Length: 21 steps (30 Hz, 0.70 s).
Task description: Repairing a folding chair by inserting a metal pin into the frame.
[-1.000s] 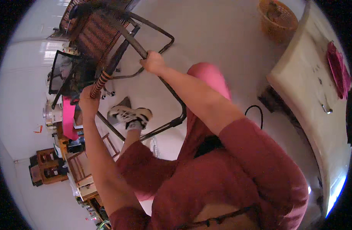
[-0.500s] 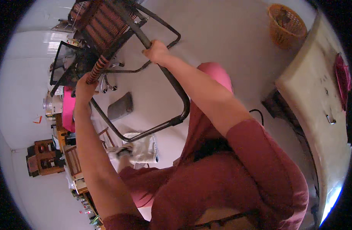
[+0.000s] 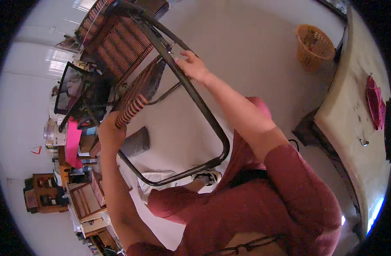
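A chair with a dark metal tube frame (image 3: 199, 102) and a black-and-orange striped woven panel (image 3: 125, 45) is tilted up in front of me. My left hand (image 3: 111, 130) is wrapped round the end of a striped woven part of it. At the frame's right-hand tube is my right hand (image 3: 193, 67), its fingers apart and not wrapped round it. Whether its thumb touches the metal I cannot tell. Below the looped end of the frame, one of my shoes (image 3: 210, 176) shows beside a pale cloth (image 3: 161, 176) on the floor.
An orange woven basket (image 3: 312, 47) stands at the far right. Along the right runs a pale table (image 3: 344, 98) with a crumpled magenta cloth (image 3: 376, 102) on it. A grey block (image 3: 137, 143) lies on the floor. Black-framed and wooden furniture (image 3: 82, 200) crowds the left.
The chair's frame has come lower and nearer, showing more of the woven panel. My left hand has moved down with it. The right hand has loosened from the tube, fingers spreading.
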Motion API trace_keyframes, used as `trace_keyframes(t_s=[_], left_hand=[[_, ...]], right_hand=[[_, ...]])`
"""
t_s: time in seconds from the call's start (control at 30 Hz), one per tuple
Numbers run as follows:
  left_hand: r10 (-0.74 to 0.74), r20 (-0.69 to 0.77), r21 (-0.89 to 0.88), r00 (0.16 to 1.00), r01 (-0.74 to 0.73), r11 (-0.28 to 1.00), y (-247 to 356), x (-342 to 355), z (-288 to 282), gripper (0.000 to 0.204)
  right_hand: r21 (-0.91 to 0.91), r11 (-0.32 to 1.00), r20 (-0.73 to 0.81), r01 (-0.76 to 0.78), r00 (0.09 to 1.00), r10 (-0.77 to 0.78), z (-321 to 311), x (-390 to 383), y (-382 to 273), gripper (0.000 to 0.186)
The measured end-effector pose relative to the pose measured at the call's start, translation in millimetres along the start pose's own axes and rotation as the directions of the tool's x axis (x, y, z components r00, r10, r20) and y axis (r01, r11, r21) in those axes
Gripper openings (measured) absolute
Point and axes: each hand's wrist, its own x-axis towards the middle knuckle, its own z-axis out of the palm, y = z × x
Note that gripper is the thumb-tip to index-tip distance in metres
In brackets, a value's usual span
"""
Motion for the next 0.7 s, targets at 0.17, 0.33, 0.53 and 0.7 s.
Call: trace_keyframes(t_s=[0.17, 0.33, 0.53, 0.7], left_hand=[[0.077, -0.005, -0.066, 0.997, -0.077, 0.995, 3.9, -11.4, 4.1, 0.027], [0.127, 0.022, -0.092, 0.992, -0.124, 0.988, 2.6, -14.7, 6.0, 0.027], [0.106, -0.004, -0.076, 0.994, -0.106, 0.992, -7.3, -3.6, -0.2, 0.028], [0.101, 0.033, -0.055, 0.994, -0.099, 0.994, -14.8, 1.1, -0.8, 0.036]], right_hand=[[0.247, 0.968, 0.159, -0.051, 0.987, 0.012, 11.5, 29.0, 5.5, 0.045], [0.262, 0.965, 0.170, -0.021, 0.985, -0.025, 27.5, 36.2, 14.6, 0.036], [0.239, 0.969, 0.011, -0.057, 0.998, 0.057, 30.5, 37.8, 13.2, 0.026], [0.252, 0.966, -0.245, 0.051, 0.969, 0.012, 24.8, 37.8, 1.6, 0.022]])
